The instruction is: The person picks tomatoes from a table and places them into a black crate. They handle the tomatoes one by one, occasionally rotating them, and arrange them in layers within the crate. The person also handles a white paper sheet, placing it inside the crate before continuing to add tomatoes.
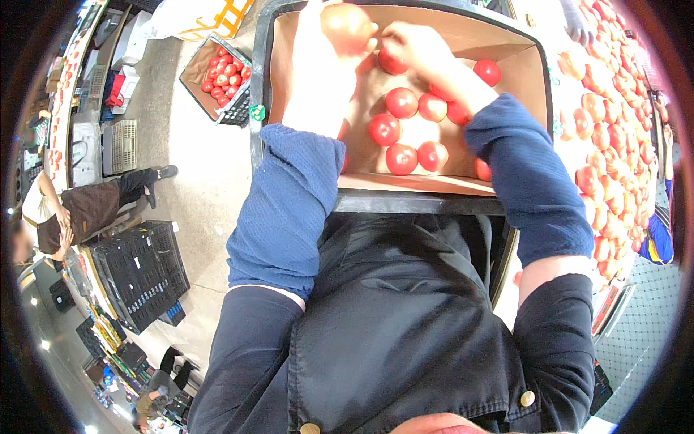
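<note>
A black crate [412, 203] lined with brown cardboard [455, 184] stands in front of me, with several red tomatoes [402, 103] spread over its bottom. Over its far left part, my left hand [322, 50] is washed out by bright light; its fingers are closed round a large tomato [347, 29]. Just to the right, my right hand [416, 47] has curled fingers against another tomato [392, 62], which shows below them. Blue sleeve covers wrap both my forearms, and the right one hides part of the crate's right side.
At the right lies a big heap of tomatoes [603, 159], with a gloved hand [577, 23] at its far end. A smaller lined crate of tomatoes [225, 79] sits on the floor at left. Farther left are a person in a brown apron [90, 206] and stacked black crates [137, 271].
</note>
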